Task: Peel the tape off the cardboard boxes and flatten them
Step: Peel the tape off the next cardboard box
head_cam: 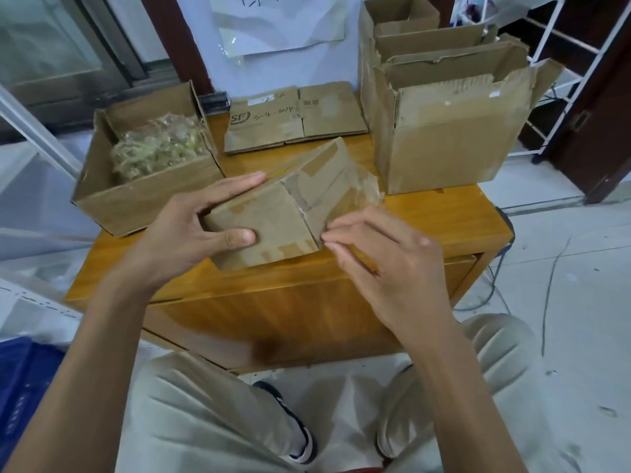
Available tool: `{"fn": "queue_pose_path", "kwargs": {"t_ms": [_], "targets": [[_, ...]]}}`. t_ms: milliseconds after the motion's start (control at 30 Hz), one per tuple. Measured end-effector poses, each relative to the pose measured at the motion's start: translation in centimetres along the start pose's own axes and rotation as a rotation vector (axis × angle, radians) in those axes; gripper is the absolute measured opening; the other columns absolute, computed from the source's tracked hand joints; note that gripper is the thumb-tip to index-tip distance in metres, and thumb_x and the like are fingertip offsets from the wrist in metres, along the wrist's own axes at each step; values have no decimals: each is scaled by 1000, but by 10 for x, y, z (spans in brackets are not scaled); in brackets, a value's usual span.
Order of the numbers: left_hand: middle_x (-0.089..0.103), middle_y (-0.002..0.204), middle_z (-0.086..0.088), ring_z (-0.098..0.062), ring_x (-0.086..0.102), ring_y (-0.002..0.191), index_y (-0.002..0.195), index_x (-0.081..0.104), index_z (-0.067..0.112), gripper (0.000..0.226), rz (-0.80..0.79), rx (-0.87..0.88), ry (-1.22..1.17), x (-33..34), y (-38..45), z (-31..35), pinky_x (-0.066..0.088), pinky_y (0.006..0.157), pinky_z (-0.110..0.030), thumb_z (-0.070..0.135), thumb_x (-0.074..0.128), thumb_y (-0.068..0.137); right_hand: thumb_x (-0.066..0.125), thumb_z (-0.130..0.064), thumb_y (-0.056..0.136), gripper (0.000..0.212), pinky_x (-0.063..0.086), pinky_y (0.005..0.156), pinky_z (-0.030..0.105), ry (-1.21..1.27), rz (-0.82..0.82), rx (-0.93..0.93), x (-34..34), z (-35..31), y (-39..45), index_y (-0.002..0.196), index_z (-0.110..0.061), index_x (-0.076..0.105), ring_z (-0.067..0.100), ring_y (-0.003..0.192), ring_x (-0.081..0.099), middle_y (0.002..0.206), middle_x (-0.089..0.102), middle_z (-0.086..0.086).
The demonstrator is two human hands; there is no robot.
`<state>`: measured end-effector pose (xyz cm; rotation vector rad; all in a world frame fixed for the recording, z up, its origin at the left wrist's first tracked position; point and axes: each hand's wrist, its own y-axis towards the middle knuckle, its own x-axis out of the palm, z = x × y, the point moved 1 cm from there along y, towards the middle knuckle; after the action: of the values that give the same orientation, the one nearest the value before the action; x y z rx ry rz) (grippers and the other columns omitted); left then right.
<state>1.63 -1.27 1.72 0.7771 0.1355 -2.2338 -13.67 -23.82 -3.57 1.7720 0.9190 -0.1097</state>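
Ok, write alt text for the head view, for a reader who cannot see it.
A person's left hand grips a small taped cardboard box above a wooden table while the right hand picks at clear tape on its end. Peeled tape fills an open box at left.

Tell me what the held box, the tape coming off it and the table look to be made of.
Held box: brown corrugated cardboard, matte, with scuffed, torn patches where tape came away.
Tape: clear plastic film, glossy and crinkled; the table shows through it.
Table: wood or wood-look laminate, orange-yellow, with visible grain and a smooth, slightly shiny finish; which of the two cannot be told.
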Motion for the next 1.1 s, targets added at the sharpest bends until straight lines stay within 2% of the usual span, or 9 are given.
{"fn": "queue_pose_path", "kwargs": {"t_ms": [167,267,367,467,567,667,800,933,1100], "targets": [[65,140,14,-3,57,132,138,66,28,58,68,-19,14,-4,3,7,51,109,-33,30,77,81,70,-8,97,9,54,57,33,12,34,27,1,-7,4,91,-14,74,13,85,69,95,74,-4],[61,141,14,-5,55,133,141,62,31,57,209,90,295,7,1,13,48,111,-41,49,76,89,69,-2,93,11,56,60,38,121,26,128,5,-3,0,89,-12,71,17,83,69,92,71,-4],[51,154,1,-23,44,145,152,49,24,79,302,291,803,27,-8,23,30,120,-59,70,60,88,72,1,91,12,57,64,37,199,70,238,3,1,0,89,-11,70,14,85,69,91,71,-5],[44,158,-10,-33,38,148,159,33,13,119,277,293,1049,56,-15,32,23,121,-64,89,61,72,72,-1,91,11,56,64,32,192,87,240,2,0,3,89,-11,70,11,83,69,90,71,-5],[42,154,-16,-36,40,145,162,20,7,132,329,176,1035,81,-12,29,27,121,-61,73,79,63,71,-4,93,11,53,59,31,146,11,217,4,2,6,88,-14,68,11,77,65,86,67,-8],[53,141,-14,-33,49,130,154,38,9,112,443,145,939,84,-6,27,38,111,-52,50,90,63,69,-7,95,10,53,62,35,258,-47,339,1,4,9,88,-15,68,16,75,64,85,68,-6],[57,132,-8,-30,53,120,141,51,13,97,451,192,878,78,0,27,41,98,-47,47,92,60,65,-7,102,12,53,63,35,619,-58,541,-7,13,16,90,-8,69,15,75,66,86,72,6],[56,126,-3,-24,51,114,136,54,17,85,472,182,766,68,1,31,37,94,-37,48,85,63,68,-15,102,3,58,67,41,502,-203,350,-12,22,20,102,-15,71,20,88,70,95,71,-3],[57,125,1,-22,52,113,135,56,18,81,418,203,732,57,4,34,30,92,-31,50,80,64,81,-23,94,16,56,60,37,225,-267,26,-20,24,38,105,-13,75,13,88,69,100,67,-3]]}}
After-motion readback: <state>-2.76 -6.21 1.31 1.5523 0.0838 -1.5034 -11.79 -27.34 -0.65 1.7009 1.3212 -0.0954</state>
